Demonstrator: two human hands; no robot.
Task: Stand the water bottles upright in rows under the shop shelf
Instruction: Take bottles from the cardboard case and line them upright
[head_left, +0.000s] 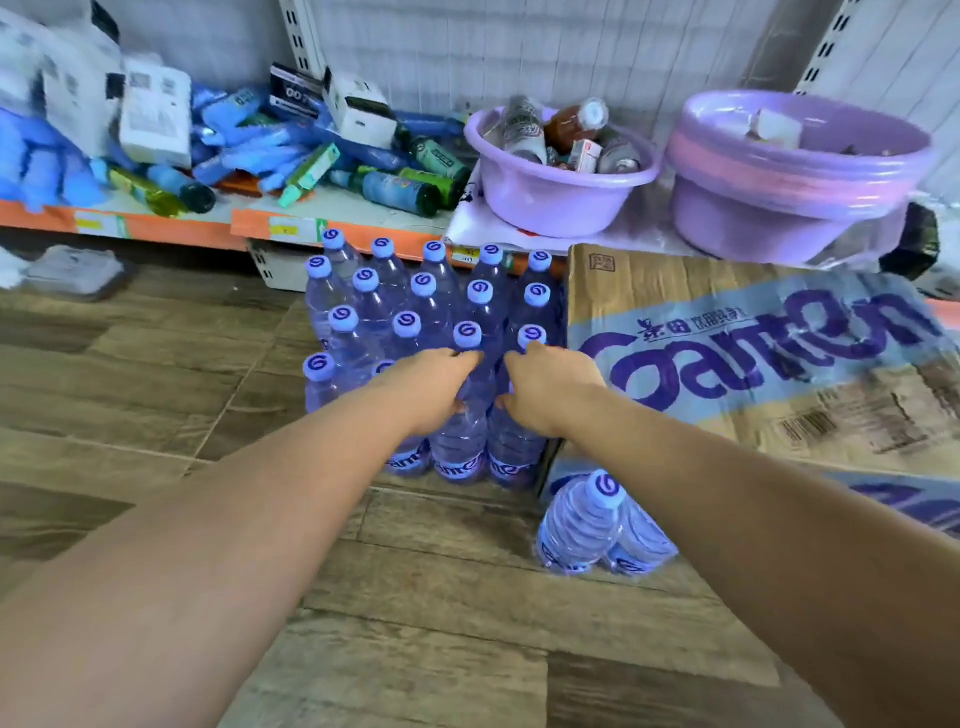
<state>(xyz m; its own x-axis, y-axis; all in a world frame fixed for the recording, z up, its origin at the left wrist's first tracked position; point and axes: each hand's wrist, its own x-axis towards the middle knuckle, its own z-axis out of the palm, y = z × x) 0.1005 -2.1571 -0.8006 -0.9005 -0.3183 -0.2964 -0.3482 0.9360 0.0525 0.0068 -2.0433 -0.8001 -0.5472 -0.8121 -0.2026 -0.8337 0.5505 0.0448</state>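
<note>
Under the shelf (156, 226) edge, on the floor (130, 405), the bottles (415, 312) stand packed in straight rows, every long axis vertical, caps up and labels low on the side facing the person. At the front row the left hand (436, 389) covers the top of the left bottle (410, 460) and the right hand (550, 395) covers the right bottle (514, 465), with one more bottle between them. On each hand the fingers (519, 356) curl over the shoulder and the thumb closes in from the side, so both hands look clamped on their bottles, though the caps under them are hidden. To finish this step well, I would press each bottle straight down so its base sits flat, then nudge it back until it touches the row behind and lines up with its neighbours, letting go only when it no longer rocks. A sideways shove could tip the close-packed rows. Just right of the block lies a printed carton (753, 353), and near its front corner two spare bottles (587, 525) stand cap up, apart from the rows, probably next to go in. Purple basins (795, 208) sit on the shelf above.
</note>
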